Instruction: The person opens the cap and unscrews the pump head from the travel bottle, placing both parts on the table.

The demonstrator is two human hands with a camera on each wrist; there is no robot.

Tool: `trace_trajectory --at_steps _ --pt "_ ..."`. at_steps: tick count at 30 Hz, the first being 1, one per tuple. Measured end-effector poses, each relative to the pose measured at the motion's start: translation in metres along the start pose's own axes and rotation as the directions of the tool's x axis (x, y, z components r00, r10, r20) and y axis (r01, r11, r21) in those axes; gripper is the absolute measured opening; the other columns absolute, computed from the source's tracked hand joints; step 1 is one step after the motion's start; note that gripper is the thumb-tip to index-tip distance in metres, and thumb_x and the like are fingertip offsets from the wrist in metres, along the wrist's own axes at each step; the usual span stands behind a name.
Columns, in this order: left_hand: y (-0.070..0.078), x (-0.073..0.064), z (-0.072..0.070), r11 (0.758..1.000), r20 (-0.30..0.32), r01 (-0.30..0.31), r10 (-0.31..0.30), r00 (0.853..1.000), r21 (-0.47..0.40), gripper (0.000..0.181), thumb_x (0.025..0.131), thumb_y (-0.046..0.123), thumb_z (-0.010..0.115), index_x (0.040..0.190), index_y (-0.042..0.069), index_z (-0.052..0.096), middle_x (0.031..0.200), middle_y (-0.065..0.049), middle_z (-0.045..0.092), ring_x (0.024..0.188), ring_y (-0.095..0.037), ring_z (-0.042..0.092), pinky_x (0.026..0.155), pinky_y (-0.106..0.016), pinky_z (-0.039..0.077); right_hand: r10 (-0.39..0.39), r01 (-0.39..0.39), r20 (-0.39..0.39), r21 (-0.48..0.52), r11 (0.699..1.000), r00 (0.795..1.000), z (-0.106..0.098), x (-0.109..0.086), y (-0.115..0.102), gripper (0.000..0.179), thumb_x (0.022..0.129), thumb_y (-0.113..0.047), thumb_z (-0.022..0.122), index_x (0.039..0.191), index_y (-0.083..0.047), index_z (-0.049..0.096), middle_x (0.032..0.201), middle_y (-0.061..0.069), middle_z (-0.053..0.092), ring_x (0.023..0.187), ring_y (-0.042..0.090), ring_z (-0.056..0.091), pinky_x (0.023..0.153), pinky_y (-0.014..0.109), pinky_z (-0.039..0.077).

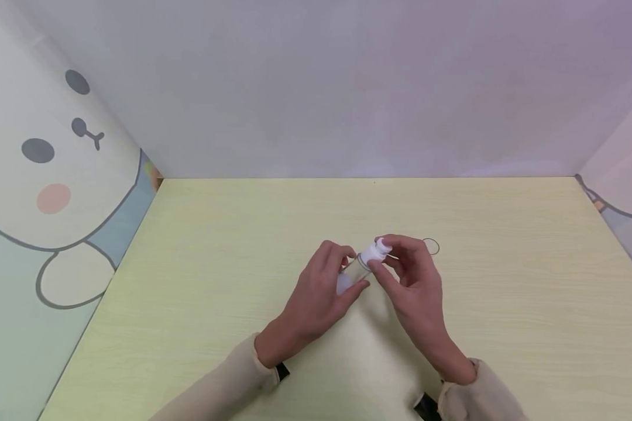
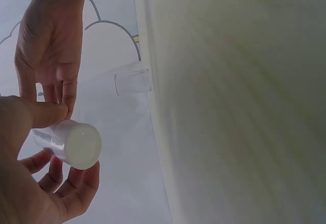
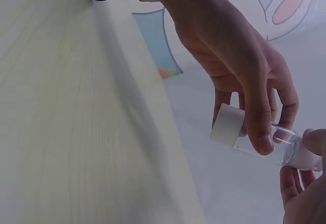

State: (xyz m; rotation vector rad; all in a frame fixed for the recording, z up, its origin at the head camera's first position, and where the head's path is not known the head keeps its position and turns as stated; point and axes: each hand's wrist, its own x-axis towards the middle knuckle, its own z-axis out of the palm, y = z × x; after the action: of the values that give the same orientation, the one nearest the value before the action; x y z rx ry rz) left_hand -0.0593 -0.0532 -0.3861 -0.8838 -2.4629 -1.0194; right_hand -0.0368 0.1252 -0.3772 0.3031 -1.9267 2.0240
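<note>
A small clear pump bottle (image 1: 355, 270) with a white pump top (image 1: 374, 252) is held tilted between both hands, its top towards the upper right in the head view. My left hand (image 1: 323, 286) grips the clear body, thumb on the near side and fingers on the far side. With thumb and fingers, my right hand (image 1: 413, 280) pinches the white pump top. The left wrist view looks onto the bottle's round whitish base (image 2: 84, 146). In the right wrist view the clear body (image 3: 277, 142) shows between the left thumb and fingers.
A clear cap (image 2: 133, 81) stands on the table beyond the right hand; its round rim (image 1: 430, 246) shows in the head view. The pale wooden table (image 1: 232, 234) meets a plain wall (image 1: 347, 88) behind. Cartoon-printed panels (image 1: 74, 175) flank it.
</note>
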Motion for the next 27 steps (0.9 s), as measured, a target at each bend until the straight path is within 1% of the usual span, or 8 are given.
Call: trace_trajectory --at_steps 4,9,13,17,19,22,25,27 --pt "0.0016 0.0003 -0.0005 1.000 -0.015 0.006 -0.006 1.000 0.013 0.044 0.089 0.024 0.085 0.120 0.009 0.057 0.108 -0.006 0.057 0.094 -0.017 0.060 0.075 -0.026 0.054 -0.002 0.002 -0.017 -0.031 1.000 1.000 0.0033 -0.0001 0.0009 0.049 0.087 0.017 0.072 0.132 0.006 0.054 0.128 0.008 0.060 0.111 0.017 0.066 0.099 0.024 0.057" --pt "0.0018 -0.0005 -0.0011 1.000 -0.003 -0.001 0.001 1.000 -0.005 0.044 0.088 0.023 0.086 0.119 0.009 0.058 0.110 -0.005 0.060 0.090 -0.015 0.060 0.075 -0.024 0.054 -0.031 0.030 -0.030 -0.054 0.998 0.999 0.0037 -0.0005 0.0000 0.048 0.086 0.017 0.073 0.130 0.006 0.056 0.124 0.007 0.063 0.107 0.015 0.067 0.096 0.022 0.058" --pt "0.0027 -0.0005 -0.0024 0.999 -0.015 -0.015 0.014 1.000 -0.028 0.043 0.085 0.022 0.088 0.116 0.008 0.061 0.108 -0.005 0.062 0.092 -0.014 0.066 0.076 -0.023 0.057 -0.057 0.056 -0.019 -0.056 0.997 0.998 0.0021 -0.0003 -0.0006 0.047 0.086 0.018 0.073 0.128 0.007 0.057 0.122 0.006 0.065 0.105 0.013 0.068 0.095 0.021 0.058" --pt "0.0024 -0.0006 -0.0029 0.998 -0.039 -0.015 0.012 0.999 -0.060 0.042 0.084 0.021 0.090 0.115 0.009 0.064 0.107 -0.003 0.063 0.095 -0.014 0.069 0.078 -0.023 0.059 -0.097 0.097 -0.004 -0.054 0.994 0.995 0.0003 0.0001 -0.0005 0.047 0.084 0.020 0.073 0.127 0.009 0.058 0.121 0.006 0.066 0.104 0.013 0.069 0.095 0.021 0.058" --pt "0.0024 -0.0004 -0.0034 0.996 -0.046 -0.010 0.006 0.999 -0.083 0.043 0.083 0.021 0.090 0.116 0.009 0.065 0.108 -0.002 0.065 0.095 -0.013 0.070 0.079 -0.023 0.060 -0.115 0.115 -0.001 -0.048 0.992 0.993 -0.0007 0.0004 -0.0001 0.047 0.083 0.021 0.073 0.126 0.010 0.058 0.120 0.007 0.066 0.103 0.013 0.069 0.094 0.021 0.058" --pt "0.0032 0.0008 -0.0056 0.990 -0.048 0.005 -0.012 0.999 -0.141 0.042 0.082 0.019 0.091 0.115 0.010 0.068 0.107 -0.002 0.068 0.095 -0.014 0.071 0.081 -0.024 0.061 -0.133 0.133 0.002 -0.026 0.991 0.991 -0.0022 0.0012 0.0003 0.046 0.083 0.022 0.073 0.125 0.011 0.058 0.118 0.007 0.066 0.101 0.012 0.070 0.094 0.022 0.058" --pt "0.0028 0.0012 -0.0074 0.978 -0.042 0.019 -0.028 0.999 -0.209 0.041 0.081 0.017 0.091 0.116 0.010 0.070 0.107 -0.003 0.072 0.094 -0.015 0.072 0.082 -0.024 0.062 -0.162 0.162 0.004 0.013 0.987 0.987 -0.0035 0.0020 0.0005 0.045 0.082 0.024 0.072 0.123 0.013 0.057 0.117 0.007 0.067 0.099 0.012 0.071 0.094 0.022 0.059" --pt "0.0018 0.0010 -0.0079 0.968 -0.039 0.015 -0.026 0.999 -0.249 0.041 0.080 0.015 0.091 0.116 0.009 0.071 0.107 -0.005 0.073 0.094 -0.016 0.073 0.083 -0.023 0.062 -0.189 0.188 0.004 0.045 0.981 0.982 -0.0041 0.0025 0.0003 0.044 0.081 0.025 0.072 0.121 0.015 0.057 0.116 0.008 0.068 0.099 0.013 0.072 0.095 0.022 0.059"
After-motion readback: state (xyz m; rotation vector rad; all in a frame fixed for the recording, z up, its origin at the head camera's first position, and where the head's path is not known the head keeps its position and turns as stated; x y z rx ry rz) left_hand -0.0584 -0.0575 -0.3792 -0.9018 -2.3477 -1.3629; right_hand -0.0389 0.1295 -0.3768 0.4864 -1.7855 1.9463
